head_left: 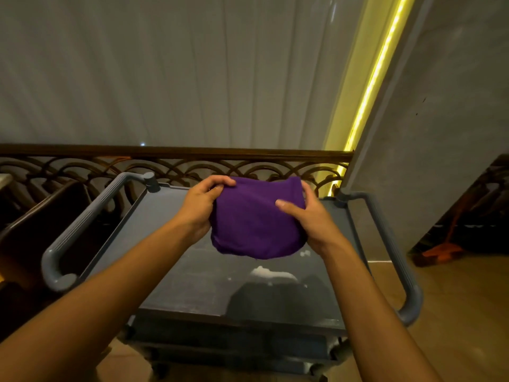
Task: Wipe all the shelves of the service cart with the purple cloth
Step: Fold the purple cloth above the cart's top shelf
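Observation:
The purple cloth is folded into a pad and held in the air above the grey service cart's top shelf. My left hand grips its left edge and my right hand grips its right edge, thumb on top. White smears of residue lie on the top shelf just under the cloth. The lower shelves show only as front edges below the top shelf.
The cart has grey side handles on the left and right. A dark ornamental railing runs behind it, with a pale curtain above. A grey wall with a yellow light strip stands at right. An orange broom lies on the wooden floor.

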The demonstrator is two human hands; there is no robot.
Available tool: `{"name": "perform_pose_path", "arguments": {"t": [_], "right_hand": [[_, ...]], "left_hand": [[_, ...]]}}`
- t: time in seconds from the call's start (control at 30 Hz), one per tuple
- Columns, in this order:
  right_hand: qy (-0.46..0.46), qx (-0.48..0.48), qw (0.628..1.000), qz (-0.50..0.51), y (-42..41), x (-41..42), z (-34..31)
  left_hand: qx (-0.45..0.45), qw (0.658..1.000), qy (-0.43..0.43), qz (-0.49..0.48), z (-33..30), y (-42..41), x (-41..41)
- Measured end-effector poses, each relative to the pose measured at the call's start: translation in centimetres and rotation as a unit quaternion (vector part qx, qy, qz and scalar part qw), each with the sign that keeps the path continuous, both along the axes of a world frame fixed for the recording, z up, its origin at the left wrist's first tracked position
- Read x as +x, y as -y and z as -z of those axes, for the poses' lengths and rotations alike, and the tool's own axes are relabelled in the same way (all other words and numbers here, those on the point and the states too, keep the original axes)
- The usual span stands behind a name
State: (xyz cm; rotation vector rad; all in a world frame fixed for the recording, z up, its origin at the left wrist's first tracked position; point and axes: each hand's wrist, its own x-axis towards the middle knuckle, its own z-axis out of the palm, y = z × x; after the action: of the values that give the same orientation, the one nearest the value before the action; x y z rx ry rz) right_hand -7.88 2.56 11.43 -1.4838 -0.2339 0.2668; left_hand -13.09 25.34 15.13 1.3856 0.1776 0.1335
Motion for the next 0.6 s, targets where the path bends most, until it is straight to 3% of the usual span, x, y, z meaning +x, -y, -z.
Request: {"name": "perform_pose_path", "arguments": {"t": [0.07, 0.13, 0.27, 0.37, 0.5, 0.6], "right_hand": [[-0.023, -0.017, 0.997, -0.066, 0.5, -0.6, 0.6], [-0.017, -0.048, 0.997, -0.056, 0.7, -1.2, 0.9], [-0.048, -0.047, 0.99, 0.126, 0.2, -2.1, 1.3], [0.013, -0.058, 0.989, 0.132, 0.7, -2.6, 1.5], [0.087, -0.184, 0.977, -0.066, 1.6, -2.5, 1.3], [0.063, -0.23, 0.971, -0.02, 2.1, -1.8, 2.4]], "left_hand": [[-0.055, 0.998, -0.021, -0.001, 0.2, -0.3, -0.4], [-0.109, 0.993, -0.029, 0.036, 0.5, -0.9, -0.6], [-0.145, 0.98, -0.051, 0.128, 2.1, -1.2, -0.8], [-0.133, 0.984, -0.064, 0.104, 3.5, -0.8, -0.2], [-0.069, 0.989, -0.058, 0.116, 4.1, -1.4, 1.3], [0.037, 0.986, -0.048, 0.155, 5.0, -1.1, 2.3]]}}
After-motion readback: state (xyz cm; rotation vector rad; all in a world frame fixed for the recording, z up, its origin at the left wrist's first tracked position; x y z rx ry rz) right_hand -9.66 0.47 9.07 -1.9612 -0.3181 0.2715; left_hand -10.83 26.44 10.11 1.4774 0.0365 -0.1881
